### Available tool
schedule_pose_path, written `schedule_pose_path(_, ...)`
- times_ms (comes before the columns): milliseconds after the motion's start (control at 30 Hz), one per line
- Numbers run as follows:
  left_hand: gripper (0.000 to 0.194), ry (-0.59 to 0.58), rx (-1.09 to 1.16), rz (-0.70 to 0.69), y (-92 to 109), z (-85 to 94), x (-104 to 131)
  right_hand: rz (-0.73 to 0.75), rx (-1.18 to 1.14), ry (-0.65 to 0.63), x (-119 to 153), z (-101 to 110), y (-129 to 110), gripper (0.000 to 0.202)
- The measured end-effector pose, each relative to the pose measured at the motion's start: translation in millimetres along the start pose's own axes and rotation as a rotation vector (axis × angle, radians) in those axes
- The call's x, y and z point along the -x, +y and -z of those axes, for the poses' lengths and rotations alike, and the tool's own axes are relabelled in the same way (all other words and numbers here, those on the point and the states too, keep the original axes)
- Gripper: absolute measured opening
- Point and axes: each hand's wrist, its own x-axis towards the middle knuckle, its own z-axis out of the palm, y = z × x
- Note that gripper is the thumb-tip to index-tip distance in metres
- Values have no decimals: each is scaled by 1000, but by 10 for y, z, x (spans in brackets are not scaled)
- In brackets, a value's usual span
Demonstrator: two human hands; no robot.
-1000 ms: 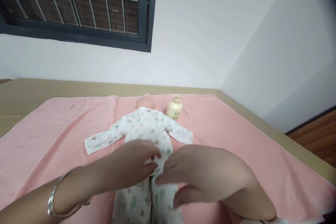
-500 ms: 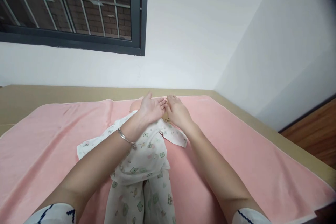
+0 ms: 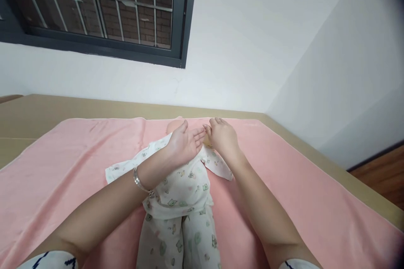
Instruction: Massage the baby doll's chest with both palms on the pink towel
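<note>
My left hand (image 3: 186, 144) is open, palm bare; my right hand (image 3: 224, 138) curls at the pale-yellow rounded bottle (image 3: 207, 141), grip unclear; I see nothing dispensed yet.

Hands (image 3: 186, 146) at a half-hidden yellowish bottle (image 3: 207, 141), patterned white outfit (image 3: 184, 193), pink blanket (image 3: 293, 189), barred window (image 3: 104, 12)

No lettering, number or sign can be read here.

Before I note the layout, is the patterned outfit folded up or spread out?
Spread out: the patterned outfit has sleeves out to both sides and trouser legs side by side on the pink blanket.
</note>
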Motion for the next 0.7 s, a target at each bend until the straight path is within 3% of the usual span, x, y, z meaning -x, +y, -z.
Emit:
schedule_pose_path(200, 78, -42, -106, -10, 86, 56, 539, -36, 106, -52, -6, 32, -179, 36)
schedule_pose_path(367, 77, 67, -144, -56, 164, 15, 741, -98, 164, -117, 110, 20, -336, 52)
schedule_pose_path(500, 75, 152, -121, -61, 203, -40, 826, -70, -208, -189, 259, 189, -489, 53)
schedule_pose_path(600, 70, 116, -108, -94, 199, -115, 893, 59, -645, -143, 469, 406, -697, 61)
schedule_pose_path(700, 64, 50, -129, -147, 104, -180, 966, 165, -890, -199, 714, 586, -900, 73)
